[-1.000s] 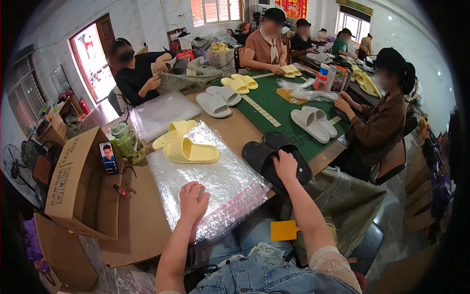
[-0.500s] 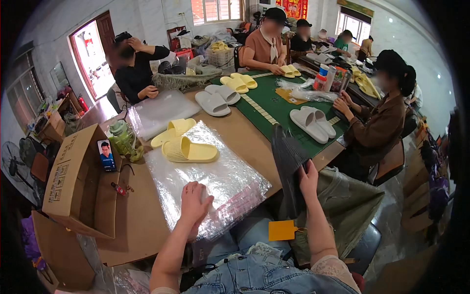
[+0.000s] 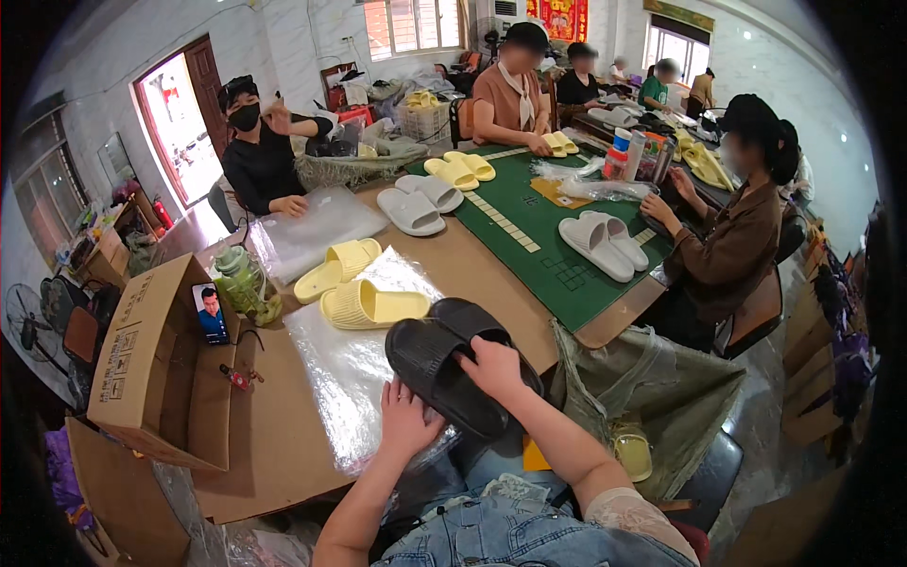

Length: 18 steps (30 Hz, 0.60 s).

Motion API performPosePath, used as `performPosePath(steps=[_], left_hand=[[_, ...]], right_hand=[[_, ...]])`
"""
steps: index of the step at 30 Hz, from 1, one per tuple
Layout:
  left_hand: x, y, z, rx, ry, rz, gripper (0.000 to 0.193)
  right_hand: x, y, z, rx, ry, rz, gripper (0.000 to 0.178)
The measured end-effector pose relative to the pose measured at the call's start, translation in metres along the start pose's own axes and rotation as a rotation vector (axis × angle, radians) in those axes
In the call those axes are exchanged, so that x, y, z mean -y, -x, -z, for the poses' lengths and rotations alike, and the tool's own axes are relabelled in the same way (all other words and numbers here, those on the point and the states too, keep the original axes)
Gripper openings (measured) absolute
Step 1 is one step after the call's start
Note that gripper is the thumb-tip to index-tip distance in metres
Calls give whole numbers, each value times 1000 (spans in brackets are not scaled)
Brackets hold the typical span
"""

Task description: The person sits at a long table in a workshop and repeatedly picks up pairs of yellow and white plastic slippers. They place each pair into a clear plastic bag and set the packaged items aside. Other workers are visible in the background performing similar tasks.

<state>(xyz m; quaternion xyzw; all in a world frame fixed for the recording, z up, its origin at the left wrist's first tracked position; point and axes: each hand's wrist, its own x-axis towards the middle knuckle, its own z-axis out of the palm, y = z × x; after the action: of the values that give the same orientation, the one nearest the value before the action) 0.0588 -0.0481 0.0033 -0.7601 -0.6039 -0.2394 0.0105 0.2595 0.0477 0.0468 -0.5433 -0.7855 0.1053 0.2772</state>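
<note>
A pair of black slippers (image 3: pixel 416 359) is sitting over the right part of the stack of plastic bags (image 3: pixel 335 378); the right hand (image 3: pixel 495 369) is gripping the pair, its fingers curling between both, while the left hand (image 3: pixel 408 422) is lying beside them, fingers loosely open. The step seems to be lining up the slippers with the bags, probably calling for a steady grip. On the tabletop (image 3: pixel 255 454), a cardboard box (image 3: pixel 142 345) is standing, a phone (image 3: pixel 210 314) leaning inside; an open sack (image 3: pixel 652 383) is holding something yellowish (image 3: pixel 633 452).
</note>
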Motion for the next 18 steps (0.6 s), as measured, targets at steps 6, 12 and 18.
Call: performPosePath(steps=[6, 12, 18], left_hand=[[-2, -3, 8, 73, 45, 32, 67], [0, 1, 3, 34, 53, 26, 66], [1, 0, 6, 28, 100, 49, 67]], right_hand=[[-10, -3, -28, -38, -38, -87, 46], [-9, 1, -23, -38, -80, -94, 46], [-10, 0, -26, -91, -84, -74, 46]])
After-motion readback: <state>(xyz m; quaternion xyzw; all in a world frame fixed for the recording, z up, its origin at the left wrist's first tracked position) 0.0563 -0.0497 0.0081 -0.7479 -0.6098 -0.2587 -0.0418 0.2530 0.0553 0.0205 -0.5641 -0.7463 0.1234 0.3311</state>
